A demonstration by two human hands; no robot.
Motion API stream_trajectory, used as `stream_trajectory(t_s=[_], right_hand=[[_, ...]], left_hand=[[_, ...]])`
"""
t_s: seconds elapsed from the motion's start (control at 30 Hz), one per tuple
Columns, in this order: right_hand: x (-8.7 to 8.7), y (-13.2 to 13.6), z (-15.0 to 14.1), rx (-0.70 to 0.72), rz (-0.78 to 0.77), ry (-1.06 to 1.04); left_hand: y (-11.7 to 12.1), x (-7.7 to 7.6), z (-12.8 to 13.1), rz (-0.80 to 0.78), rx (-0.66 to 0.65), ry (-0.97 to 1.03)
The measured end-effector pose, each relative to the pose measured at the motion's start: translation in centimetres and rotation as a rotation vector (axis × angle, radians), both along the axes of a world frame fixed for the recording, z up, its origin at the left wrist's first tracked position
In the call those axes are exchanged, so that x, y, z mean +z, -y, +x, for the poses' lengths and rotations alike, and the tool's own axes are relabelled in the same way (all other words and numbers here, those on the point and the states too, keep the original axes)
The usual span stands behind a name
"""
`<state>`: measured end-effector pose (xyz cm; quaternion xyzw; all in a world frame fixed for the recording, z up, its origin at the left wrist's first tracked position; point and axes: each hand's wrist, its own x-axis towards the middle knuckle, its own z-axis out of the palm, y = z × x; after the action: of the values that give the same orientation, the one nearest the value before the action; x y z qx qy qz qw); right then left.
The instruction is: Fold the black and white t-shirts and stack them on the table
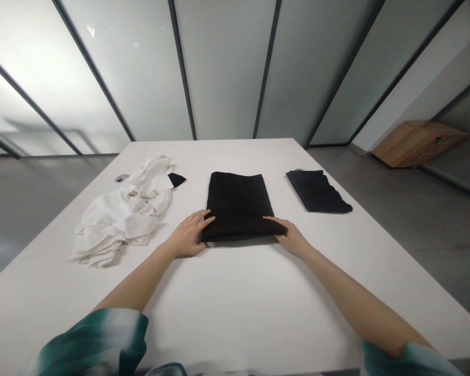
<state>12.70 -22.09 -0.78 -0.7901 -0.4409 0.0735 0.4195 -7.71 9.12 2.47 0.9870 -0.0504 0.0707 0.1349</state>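
A black garment (238, 201), folded into a rough rectangle, lies in the middle of the white table with its near edge slightly raised. My left hand (188, 235) grips its near left corner, fingertips over the edge and thumb low at the front. At the near right corner, my right hand (293, 239) pinches the black fabric, fingers on top and thumb underneath. What kind of garment it is does not show.
Left of me is a crumpled white cloth (129, 209) with a small black piece (176, 180) at its edge. A second folded black cloth (317, 192) lies on the right of the table (235, 308). A wooden cabinet (419, 143) stands beyond, on the floor.
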Motion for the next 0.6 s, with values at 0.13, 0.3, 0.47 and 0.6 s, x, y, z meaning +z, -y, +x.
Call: stream_trajectory(t_s=[0.13, 0.3, 0.47, 0.6], right_hand=[[0.2, 0.0, 0.0, -0.005, -0.026, -0.010], [-0.2, 0.6, 0.3, 0.114, -0.101, 0.235], [0.6, 0.8, 1.5, 0.186, -0.245, 0.503], [1.9, -0.7, 3.3, 0.275, -0.306, 0.544]], left_hand=[[0.1, -0.6, 1.0, 0.015, 0.166, 0.039], [0.1, -0.7, 2.0, 0.061, 0.185, -0.039], [-1.2, 0.3, 3.3, 0.100, 0.028, -0.081], [-2.2, 0.5, 4.5, 0.130, -0.143, -0.042]])
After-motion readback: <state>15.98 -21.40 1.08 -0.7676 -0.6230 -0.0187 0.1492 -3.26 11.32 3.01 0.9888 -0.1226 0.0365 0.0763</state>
